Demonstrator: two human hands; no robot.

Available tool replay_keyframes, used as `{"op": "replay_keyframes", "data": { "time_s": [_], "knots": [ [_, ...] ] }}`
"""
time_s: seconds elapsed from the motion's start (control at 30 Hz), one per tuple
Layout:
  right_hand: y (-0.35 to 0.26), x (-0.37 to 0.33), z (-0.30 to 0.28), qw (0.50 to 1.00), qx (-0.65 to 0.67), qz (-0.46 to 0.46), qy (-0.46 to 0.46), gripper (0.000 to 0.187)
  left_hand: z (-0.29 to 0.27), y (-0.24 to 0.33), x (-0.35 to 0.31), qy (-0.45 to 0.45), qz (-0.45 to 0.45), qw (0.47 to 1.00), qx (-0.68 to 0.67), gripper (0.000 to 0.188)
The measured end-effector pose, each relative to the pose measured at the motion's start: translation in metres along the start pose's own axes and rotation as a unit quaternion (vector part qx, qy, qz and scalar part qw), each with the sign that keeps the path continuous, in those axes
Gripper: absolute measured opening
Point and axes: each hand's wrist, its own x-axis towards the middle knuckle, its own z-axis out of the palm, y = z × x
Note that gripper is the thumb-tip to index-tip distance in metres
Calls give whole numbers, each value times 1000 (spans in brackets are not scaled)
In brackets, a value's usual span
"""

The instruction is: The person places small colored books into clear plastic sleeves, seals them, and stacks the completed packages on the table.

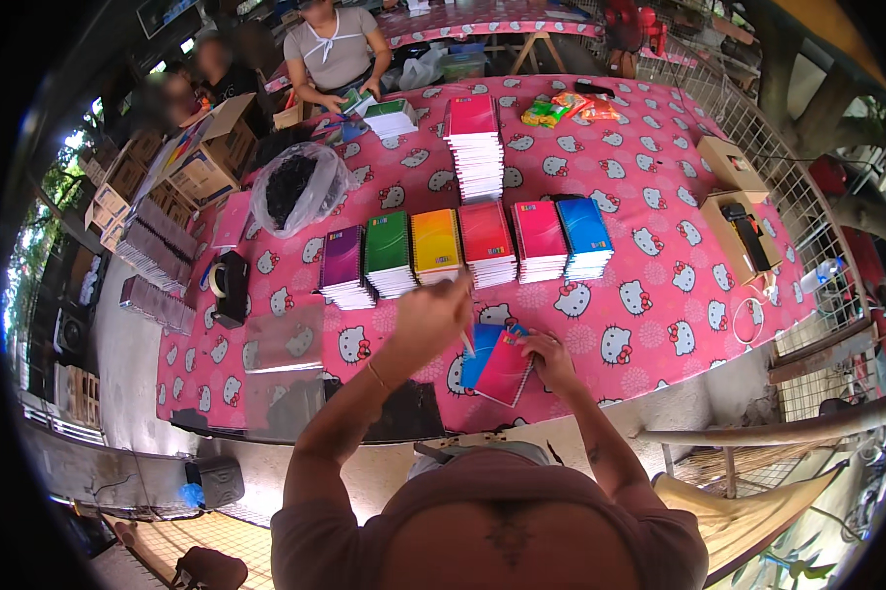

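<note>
A row of spiral notebook stacks runs across the table: purple (342, 258), green (387, 241), yellow (435, 239), red (485, 231), pink (538, 229) and blue (584, 226). My left hand (431, 317) is over the table at the near edge of the yellow and red stacks. Its fingers are smeared by motion, so what they hold, if anything, is unclear. Below the row, my right hand (549, 356) grips a loose pink notebook (505, 372) by its spiral edge. That notebook lies tilted over a blue notebook (482, 346), covering part of it.
Behind the row rises a tall stack of pink-red notebooks (472, 118). A clear plastic bag (300, 192) and a tape dispenser (230, 287) are at left, snack packets (571, 106) at the back, and an open cardboard box (738, 236) at right. Across the table, another person handles notebooks.
</note>
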Motion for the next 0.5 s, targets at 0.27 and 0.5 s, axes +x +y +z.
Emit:
{"op": "replay_keyframes", "data": {
  "time_s": [0.27, 0.5],
  "knots": [
    [-48, 116, 33, 994, 64, 58, 60, 24, 117, -30, -48, -295, -98, 950, -44, 37],
    [-86, 181, 122, 993, 88, -11, 73, 38, 19, -143, -32, 74, -25, 980, 182, 43]
  ]
}}
